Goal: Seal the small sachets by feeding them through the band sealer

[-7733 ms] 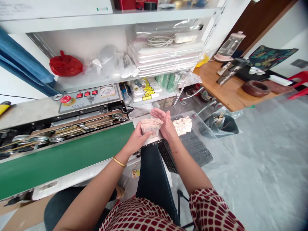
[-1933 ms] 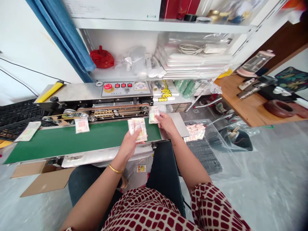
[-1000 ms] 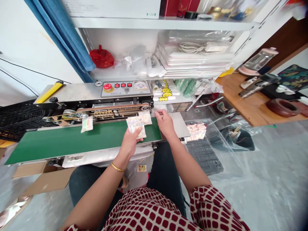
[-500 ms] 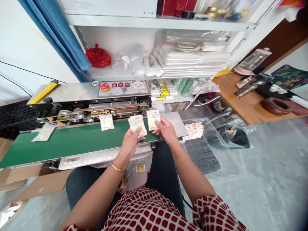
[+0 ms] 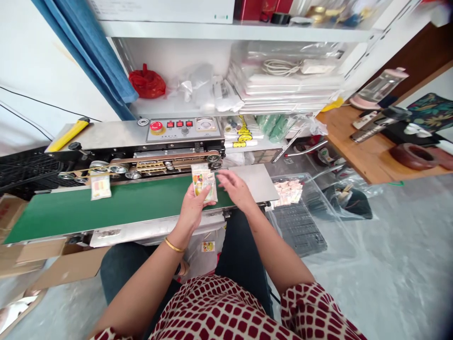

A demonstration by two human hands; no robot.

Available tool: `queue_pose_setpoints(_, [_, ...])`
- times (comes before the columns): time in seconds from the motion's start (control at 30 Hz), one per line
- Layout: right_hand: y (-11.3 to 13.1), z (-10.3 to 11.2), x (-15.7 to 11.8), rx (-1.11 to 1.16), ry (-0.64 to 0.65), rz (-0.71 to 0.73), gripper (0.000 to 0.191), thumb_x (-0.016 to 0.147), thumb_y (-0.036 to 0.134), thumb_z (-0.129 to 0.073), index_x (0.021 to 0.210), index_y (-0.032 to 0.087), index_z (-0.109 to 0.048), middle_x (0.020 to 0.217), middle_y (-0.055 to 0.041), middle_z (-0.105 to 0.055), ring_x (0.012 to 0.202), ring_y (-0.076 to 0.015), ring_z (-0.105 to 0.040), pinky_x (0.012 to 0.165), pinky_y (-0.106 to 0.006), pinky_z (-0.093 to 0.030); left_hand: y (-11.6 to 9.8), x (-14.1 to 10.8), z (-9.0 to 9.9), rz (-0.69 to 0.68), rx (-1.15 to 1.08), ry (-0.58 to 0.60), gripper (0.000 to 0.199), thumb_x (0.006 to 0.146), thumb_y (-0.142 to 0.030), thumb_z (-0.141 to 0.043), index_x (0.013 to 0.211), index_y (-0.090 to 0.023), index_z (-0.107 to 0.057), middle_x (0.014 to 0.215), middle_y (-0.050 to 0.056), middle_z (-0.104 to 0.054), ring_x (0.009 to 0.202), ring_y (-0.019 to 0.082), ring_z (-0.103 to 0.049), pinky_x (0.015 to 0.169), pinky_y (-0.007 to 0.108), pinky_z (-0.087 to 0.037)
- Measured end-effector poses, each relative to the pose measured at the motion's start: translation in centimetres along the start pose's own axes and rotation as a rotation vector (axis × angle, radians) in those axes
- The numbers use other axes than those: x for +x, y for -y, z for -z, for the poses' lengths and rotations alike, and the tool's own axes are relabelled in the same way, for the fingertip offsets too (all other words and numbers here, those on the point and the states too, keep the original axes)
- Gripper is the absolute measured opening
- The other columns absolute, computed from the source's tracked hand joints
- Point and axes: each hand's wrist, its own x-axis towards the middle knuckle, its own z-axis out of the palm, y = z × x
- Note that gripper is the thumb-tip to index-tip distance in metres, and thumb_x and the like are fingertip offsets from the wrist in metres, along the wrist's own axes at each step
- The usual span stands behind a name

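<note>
Hands: apart here! The left hand (image 5: 193,211) clamps the packets, while the right hand (image 5: 236,190) hangs open just beside them, fingers spread, over the belt's far end.
Packets: a small stack of sealed sachets (image 5: 204,185) stands up in the left fingers, right above the green belt, printed faces showing.
Belt: and there's a lone sachet (image 5: 100,186) lying out on the green conveyor belt (image 5: 141,200), well left of the hands.
Sealer: the steel band sealer (image 5: 106,141) runs right behind the belt, its control panel (image 5: 184,130) showing a red stop button (image 5: 156,126).
Tub: over to the right, on the floor, a clear plastic tub (image 5: 311,208) holds a heap of sachets (image 5: 288,192) on a black crate (image 5: 299,229).
Desk: further right, the wooden desk (image 5: 357,148) carries a glass kettle (image 5: 380,87).
Shelf: overhead, the white shelf (image 5: 226,106) is packed with stacks of plastic bags (image 5: 286,89).
Left wrist: a gold bangle (image 5: 174,245) sits right there!
</note>
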Motion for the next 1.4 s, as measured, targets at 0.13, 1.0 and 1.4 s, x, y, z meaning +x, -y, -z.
queue_pose_setpoints(0.13, [0.0, -0.8, -1.5, 0.141, 0.236, -0.018, 0.039, 0.089, 0.05, -0.059, 0.111, 0.02, -0.069, 0.112, -0.0012, -0.072, 0.107, -0.0204, -0.064, 0.094, -0.03, -0.049, 0.1, -0.3, -0.5, 0.043, -0.085, 0.053, 0.04, 0.075, -0.038, -0.079, 0.106, -0.017, -0.066, 0.107, 0.005, -0.072, 0.083, 0.014, -0.068, 0.065, 0.024, -0.06])
queue_pose_setpoints(1.0, [-0.4, 0.7, 0.2, 0.221, 0.151, -0.02, 0.039, 0.091, 0.049, -0.056, 0.118, 0.023, -0.065, 0.118, -0.0073, -0.068, 0.101, -0.0203, -0.064, 0.089, -0.035, -0.05, -1.4, -1.2, -0.2, 0.252, -0.368, 0.301, 0.014, 0.091, -0.03, -0.063, 0.088, -0.016, -0.061, 0.051, -0.009, -0.04, 0.041, 0.006, -0.043, 0.038, 0.015, -0.035])
queue_pose_setpoints(1.4, [1.9, 0.6, -1.5, 0.528, 0.181, -0.083, 0.031, 0.078, 0.041, -0.076, 0.1, 0.02, -0.07, 0.097, -0.0008, -0.07, 0.086, -0.0154, -0.061, 0.078, -0.027, -0.05, -0.4, -1.8, -0.5, 0.234, -0.108, 0.302, 0.038, 0.094, -0.047, -0.055, 0.112, -0.016, -0.068, 0.112, 0.011, -0.071, 0.105, 0.024, -0.065, 0.089, 0.038, -0.053])
